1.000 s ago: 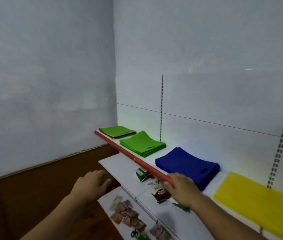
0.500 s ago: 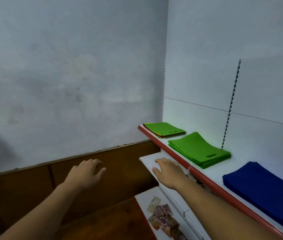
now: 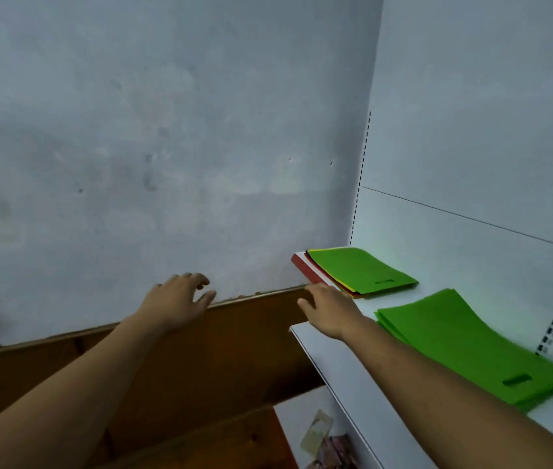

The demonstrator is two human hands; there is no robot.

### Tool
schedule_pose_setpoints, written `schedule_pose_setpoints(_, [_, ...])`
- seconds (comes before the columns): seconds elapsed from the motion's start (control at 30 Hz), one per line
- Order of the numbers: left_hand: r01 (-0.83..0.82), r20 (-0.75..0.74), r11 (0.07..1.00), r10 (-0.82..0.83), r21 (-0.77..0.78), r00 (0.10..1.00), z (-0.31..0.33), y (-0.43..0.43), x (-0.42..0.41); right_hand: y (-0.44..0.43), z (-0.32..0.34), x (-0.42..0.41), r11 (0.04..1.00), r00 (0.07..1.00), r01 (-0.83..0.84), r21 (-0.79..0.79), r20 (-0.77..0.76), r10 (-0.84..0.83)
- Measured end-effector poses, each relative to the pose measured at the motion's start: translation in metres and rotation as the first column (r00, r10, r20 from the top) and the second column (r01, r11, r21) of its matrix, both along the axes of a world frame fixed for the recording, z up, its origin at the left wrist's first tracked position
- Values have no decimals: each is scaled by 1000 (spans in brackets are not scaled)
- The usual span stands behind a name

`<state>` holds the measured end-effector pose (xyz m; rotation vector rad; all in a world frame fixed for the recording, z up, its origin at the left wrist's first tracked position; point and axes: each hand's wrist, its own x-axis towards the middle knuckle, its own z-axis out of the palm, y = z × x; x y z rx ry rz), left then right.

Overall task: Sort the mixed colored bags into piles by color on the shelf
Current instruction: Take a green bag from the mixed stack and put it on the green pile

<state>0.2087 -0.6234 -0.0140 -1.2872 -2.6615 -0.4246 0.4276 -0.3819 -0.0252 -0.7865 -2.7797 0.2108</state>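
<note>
Green on top, but yellow and red edges peek out underneath, so I reckon the mixed pile [image 3: 359,270] at the end of the shelf [image 3: 400,297] is the one left to split up. The right hand [image 3: 327,308] is the obvious pick. The pile sits just past its fingertips and a bit to the right, close but not touching as far as I can tell. That hand is palm down with the fingers stretched out loosely, and it's holding nothing.

The left hand [image 3: 180,299] is well off to the left in front of the wall [image 3: 166,147], clear of the shelf, with its fingers spread and a little curled — empty too.

The pile's long side runs away from the right hand toward the back right, with the handle slot [image 3: 385,281] at the far right end. So it looks like a short reach forward onto the top bag. The sorted green pile [image 3: 464,346] sits right beside the right forearm, which should make for an easy drop.
</note>
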Motion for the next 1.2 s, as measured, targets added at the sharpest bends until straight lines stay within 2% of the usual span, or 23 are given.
schedule_pose_setpoints(0.17, [51, 10, 998, -52, 32, 999, -18, 61, -95, 54, -7, -80, 998, 998, 56, 28, -7, -56])
schedule_pose_setpoints(0.33, [169, 23, 981, -172, 99, 985, -20, 140, -190, 111, -17, -157, 986, 986, 167, 8, -4, -167])
schedule_pose_setpoints(0.5, [311, 6, 943, -314, 116, 949, -7, 231, -247, 164, -11, -193, 956, 955, 293, 6, -50, -293])
schedule_pose_setpoints(0.67, [439, 33, 890, -446, 120, 894, -8, 331, -258, 223, -15, -176, 891, 885, 454, -32, -103, -454])
schedule_pose_setpoints(0.9, [585, 132, 804, -595, 110, 793, -29, 477, -230, 306, -42, -104, 728, 722, 678, -101, -98, -685])
schedule_pose_setpoints(1.2, [700, 181, 714, -689, 4, 702, -73, 579, -201, 344, -76, -65, 612, 616, 765, -198, -50, -786])
